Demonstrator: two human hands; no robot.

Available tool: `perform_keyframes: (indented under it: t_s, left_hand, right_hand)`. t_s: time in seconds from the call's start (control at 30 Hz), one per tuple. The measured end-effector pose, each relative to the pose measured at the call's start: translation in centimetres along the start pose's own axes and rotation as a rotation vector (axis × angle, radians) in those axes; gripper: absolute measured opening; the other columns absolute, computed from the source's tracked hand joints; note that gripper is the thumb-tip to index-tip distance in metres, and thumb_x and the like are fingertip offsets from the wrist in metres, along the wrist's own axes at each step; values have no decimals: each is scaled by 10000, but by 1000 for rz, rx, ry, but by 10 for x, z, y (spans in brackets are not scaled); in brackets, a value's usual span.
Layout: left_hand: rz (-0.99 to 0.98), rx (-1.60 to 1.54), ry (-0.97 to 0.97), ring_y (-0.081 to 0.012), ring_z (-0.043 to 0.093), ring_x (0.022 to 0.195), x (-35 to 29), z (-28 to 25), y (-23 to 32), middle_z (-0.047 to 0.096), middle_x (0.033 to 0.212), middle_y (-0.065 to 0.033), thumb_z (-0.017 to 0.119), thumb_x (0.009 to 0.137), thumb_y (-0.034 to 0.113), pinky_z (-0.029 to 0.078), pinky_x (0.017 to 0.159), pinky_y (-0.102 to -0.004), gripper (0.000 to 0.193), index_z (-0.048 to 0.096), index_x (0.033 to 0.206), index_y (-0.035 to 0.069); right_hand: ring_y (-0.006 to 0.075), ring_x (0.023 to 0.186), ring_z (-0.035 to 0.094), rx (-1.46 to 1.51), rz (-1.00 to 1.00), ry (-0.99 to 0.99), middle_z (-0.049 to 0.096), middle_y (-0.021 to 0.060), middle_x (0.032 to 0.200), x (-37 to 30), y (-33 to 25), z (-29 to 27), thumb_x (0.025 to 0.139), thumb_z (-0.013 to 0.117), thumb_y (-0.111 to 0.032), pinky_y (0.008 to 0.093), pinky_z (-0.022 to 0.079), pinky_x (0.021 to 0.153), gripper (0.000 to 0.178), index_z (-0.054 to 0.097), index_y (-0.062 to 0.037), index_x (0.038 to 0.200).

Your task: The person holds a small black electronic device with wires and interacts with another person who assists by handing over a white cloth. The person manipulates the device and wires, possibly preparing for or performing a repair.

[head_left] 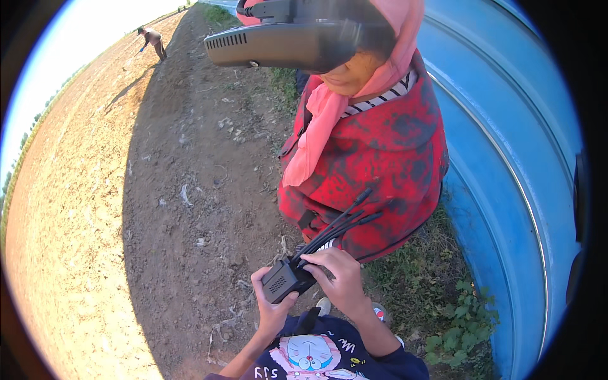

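The left hand (271,304) is curled under and around a small black box (286,279), thumb up along its near side, gripping it from below. The right hand (341,278) lies over the box's far end at about 2 o'clock from the left hand, fingers bent down onto it where the cables (335,225) come out; it presses or pinches there, though whether it grips the box or a plug I cannot tell. Both hands sit low in the view, at about 6 o'clock, just above the wearer's dark printed shirt (323,354).

The black cables run from the box up toward 1 o'clock, in a loose bundle, and cross the front of a red mottled jacket (380,152) worn by a second person standing close in front. That person has a pink scarf (316,126) hanging down the chest and a dark headset (278,41) at 12 o'clock.

At 3 o'clock curves a big blue tank (506,158), with weeds (456,323) at its foot toward 4 o'clock. Bare brown soil (177,190) fills the left, partly shaded. Far off at 11 o'clock a third person (152,41) bends over the field.
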State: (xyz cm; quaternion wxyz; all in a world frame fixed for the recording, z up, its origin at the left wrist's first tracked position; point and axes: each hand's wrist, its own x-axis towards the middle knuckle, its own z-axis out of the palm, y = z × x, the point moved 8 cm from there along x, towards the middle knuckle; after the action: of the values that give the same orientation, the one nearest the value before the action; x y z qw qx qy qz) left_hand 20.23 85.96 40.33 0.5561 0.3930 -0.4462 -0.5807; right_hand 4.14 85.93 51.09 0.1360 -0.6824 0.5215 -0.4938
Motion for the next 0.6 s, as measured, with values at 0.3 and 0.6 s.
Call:
perform_keyframes:
  t_s: [0.3,0.6]
  left_hand:
    - [-32,91,-39,-148,474,1025,1,-7,0,419,1118,-70,782,723,72,443,893,-290,695,323,1245,75]
    - [-50,108,-26,-146,482,1023,-1,-18,4,422,1110,-76,772,730,65,449,885,-290,693,308,1246,64]
  right_hand:
    - [298,816,645,25,-27,-50,666,97,902,-5,1,11,818,653,-27,386,502,691,228,666,-47,1045]
    - [305,819,621,-59,-55,-105,644,114,909,-4,-7,23,823,641,-14,404,465,725,220,653,-36,1042]
